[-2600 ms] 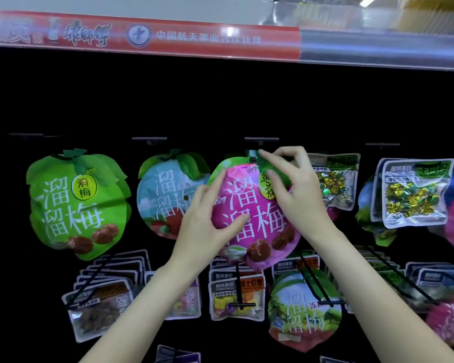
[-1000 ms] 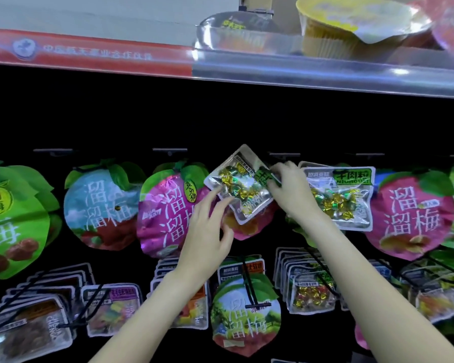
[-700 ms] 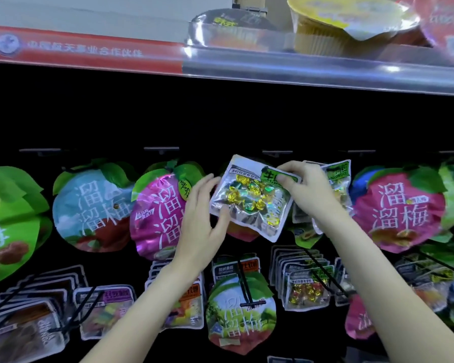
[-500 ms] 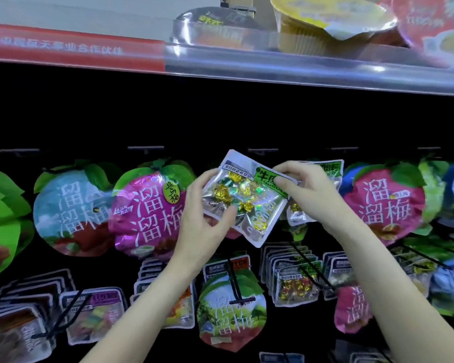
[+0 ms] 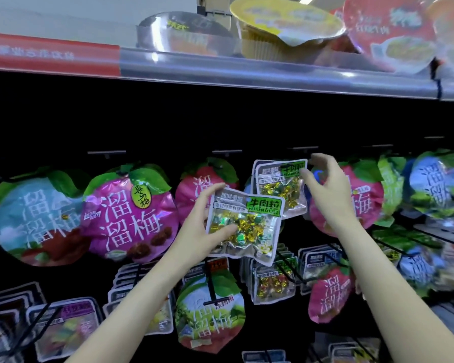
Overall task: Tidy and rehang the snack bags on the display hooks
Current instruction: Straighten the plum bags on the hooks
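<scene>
Scanning the top hook row from the left, the blue plum bag (image 5: 34, 216) and the magenta plum bag (image 5: 129, 216) hang squarely on their hooks; this section appears tidy. Right of the magenta plum bag, the left hand (image 5: 202, 229) grips a clear candy bag (image 5: 244, 229) off the hooks, thumb across its front and fingers behind it. This bag is judged not yet rehung. Right of the held bag and slightly above it, a second candy bag (image 5: 281, 187) hangs on a hook (image 5: 302, 148), in front of round plum bags. The right hand (image 5: 325, 184) is at its upper right corner, fingers curled; whether it pinches the bag cannot be told. Further right, the red plum bag (image 5: 364, 200) and the blurred bags beyond it remain crowded and overlapping; sorting there is judged outstanding.
</scene>
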`<state>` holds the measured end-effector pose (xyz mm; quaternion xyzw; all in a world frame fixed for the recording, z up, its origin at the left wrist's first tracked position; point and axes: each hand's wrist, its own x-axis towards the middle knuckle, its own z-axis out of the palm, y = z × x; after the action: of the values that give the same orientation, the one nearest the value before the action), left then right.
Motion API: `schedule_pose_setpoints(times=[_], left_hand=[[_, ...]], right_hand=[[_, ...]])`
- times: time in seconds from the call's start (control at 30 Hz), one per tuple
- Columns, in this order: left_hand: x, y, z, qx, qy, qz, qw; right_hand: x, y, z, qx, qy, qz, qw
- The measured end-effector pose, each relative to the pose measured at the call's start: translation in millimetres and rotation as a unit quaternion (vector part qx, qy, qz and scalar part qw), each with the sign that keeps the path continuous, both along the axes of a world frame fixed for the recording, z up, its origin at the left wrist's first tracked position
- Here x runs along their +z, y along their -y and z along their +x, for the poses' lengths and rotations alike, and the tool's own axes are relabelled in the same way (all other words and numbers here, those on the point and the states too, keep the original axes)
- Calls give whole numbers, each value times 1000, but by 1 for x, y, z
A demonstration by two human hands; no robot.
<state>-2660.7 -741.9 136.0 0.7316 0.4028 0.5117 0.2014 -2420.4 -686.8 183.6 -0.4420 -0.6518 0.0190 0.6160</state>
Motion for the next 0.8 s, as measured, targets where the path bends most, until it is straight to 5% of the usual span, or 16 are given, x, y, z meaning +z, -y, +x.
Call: schedule_pose_setpoints(times=[0.17,0.6,0.8], left_hand=[[-4,-1,5,21,-32,-2,999],[0,-1,14,-80,5,-25,996],[-6,6,14,-145,149,-74,975]], right_hand=[[-10,-9,-7,44,31,-136,989],[3,27,18,131,-75,-67,986],[-9,55,8,126,37,67,989]])
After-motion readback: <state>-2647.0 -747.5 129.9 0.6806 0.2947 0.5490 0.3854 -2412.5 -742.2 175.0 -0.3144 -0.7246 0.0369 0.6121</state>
